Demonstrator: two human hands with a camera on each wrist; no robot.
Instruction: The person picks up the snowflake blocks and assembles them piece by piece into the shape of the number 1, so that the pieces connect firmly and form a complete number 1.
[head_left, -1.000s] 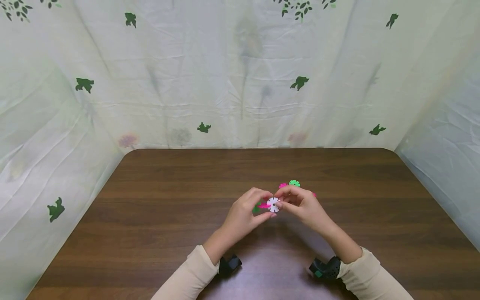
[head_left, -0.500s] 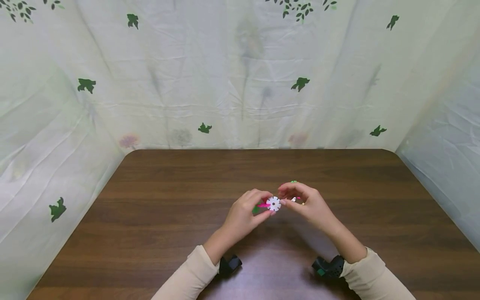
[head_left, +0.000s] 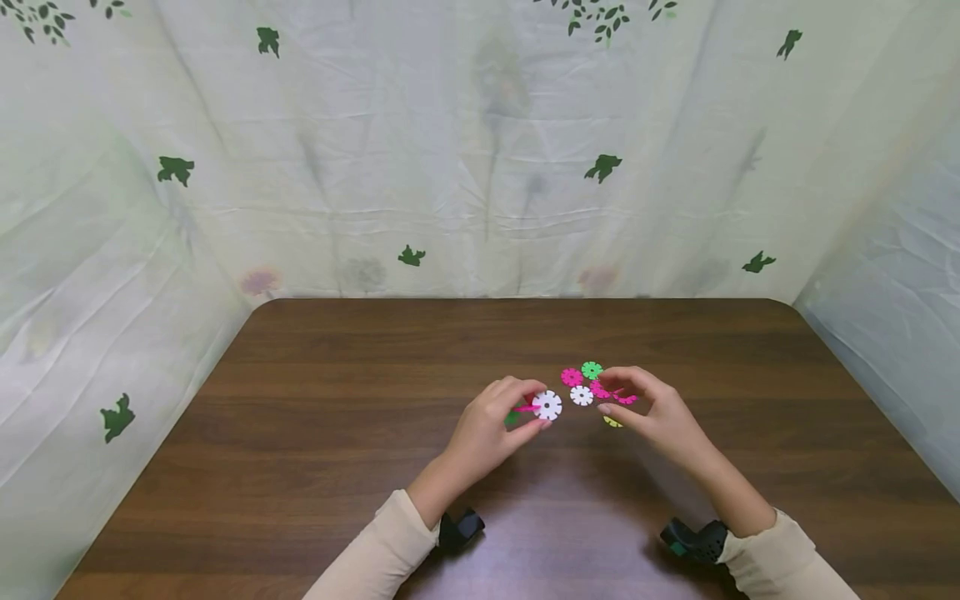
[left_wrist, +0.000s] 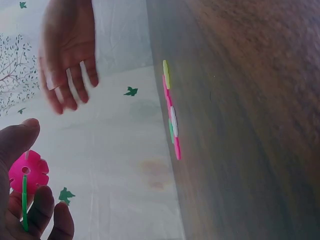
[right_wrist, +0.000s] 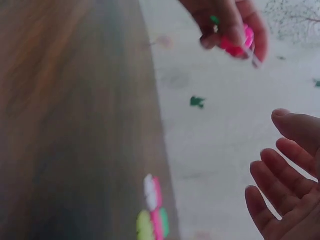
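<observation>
My left hand (head_left: 491, 421) pinches a small joined piece of slotted plastic discs above the table. It is made up of a white disc (head_left: 547, 406), a pink disc (left_wrist: 35, 167) and a green disc (left_wrist: 24, 202), the last edge-on in the left wrist view. My right hand (head_left: 663, 417) is apart from it, fingers spread and relaxed, with nothing in its grasp. It hovers beside loose discs on the table: a green disc (head_left: 592, 369), a white disc (head_left: 581, 396), several pink discs (head_left: 572, 377) and a yellow disc (head_left: 613, 422) partly hidden by the thumb.
The brown wooden table (head_left: 360, 467) has rounded far corners. Behind it hangs a pale curtain (head_left: 450, 167) printed with green birds and leaves, and more cloth closes off both sides. A black wrist camera (head_left: 459, 532) sits at each cuff.
My right hand has let go of the white disc and moved right, uncovering the loose discs. My left hand keeps its hold in nearly the same place.
</observation>
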